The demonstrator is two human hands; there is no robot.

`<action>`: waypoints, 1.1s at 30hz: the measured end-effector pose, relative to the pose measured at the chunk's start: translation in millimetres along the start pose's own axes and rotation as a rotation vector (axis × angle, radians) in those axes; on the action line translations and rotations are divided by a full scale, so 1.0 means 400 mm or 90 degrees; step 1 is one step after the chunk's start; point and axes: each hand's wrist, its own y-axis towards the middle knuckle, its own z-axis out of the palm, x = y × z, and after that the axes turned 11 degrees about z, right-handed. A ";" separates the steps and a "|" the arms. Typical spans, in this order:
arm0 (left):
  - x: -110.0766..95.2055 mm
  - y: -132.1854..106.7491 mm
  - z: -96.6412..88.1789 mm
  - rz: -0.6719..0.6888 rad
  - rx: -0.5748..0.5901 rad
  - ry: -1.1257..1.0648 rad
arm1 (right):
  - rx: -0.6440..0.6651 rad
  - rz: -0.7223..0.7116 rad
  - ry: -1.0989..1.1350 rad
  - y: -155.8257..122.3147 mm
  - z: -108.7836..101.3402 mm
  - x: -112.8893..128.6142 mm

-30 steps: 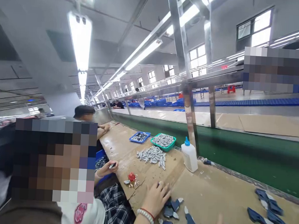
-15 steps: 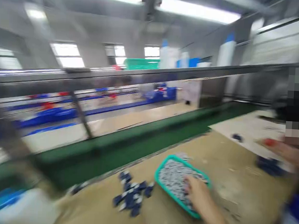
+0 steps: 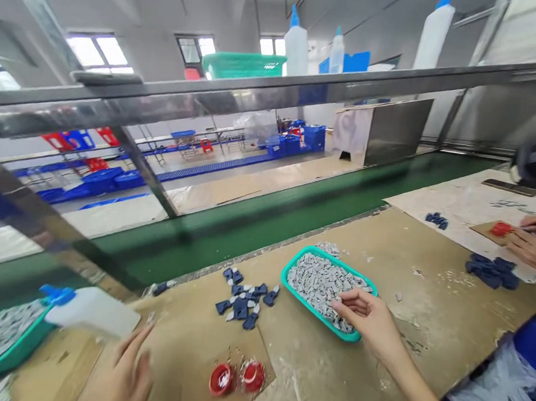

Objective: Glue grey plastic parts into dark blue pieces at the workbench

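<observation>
My right hand (image 3: 372, 322) is over the near right side of a teal basket (image 3: 286, 275) filled with small grey pieces (image 3: 320, 282). Its thumb and fingers come together in a pinch; what lies between them cannot be made out against the pieces. At the lower left, my left hand (image 3: 130, 370) is partly blurred, its fingers stretched out and thumb apart. A small light piece (image 3: 150, 317) shows just beyond its fingertips. Between the hands lie a loose pile of dark blue pieces with grey tabs (image 3: 241, 308) and two small red cups (image 3: 221, 379) on a brown board (image 3: 204, 348).
A white bottle with a blue cap (image 3: 100, 311) lies beside another teal basket (image 3: 18, 351) at left. A green belt (image 3: 253, 215) runs behind the table under a metal shelf (image 3: 238, 90). At right, a co-worker's hands (image 3: 535, 244) are near more dark blue pieces (image 3: 492, 271).
The view has steadied and tilted down, bringing the red cups and my left hand into sight. My right hand has drawn back from among the grey pieces toward the basket's near rim.
</observation>
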 end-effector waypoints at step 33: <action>0.009 0.170 0.243 -0.050 0.193 -0.314 | 0.275 0.115 -0.110 -0.163 0.292 -0.048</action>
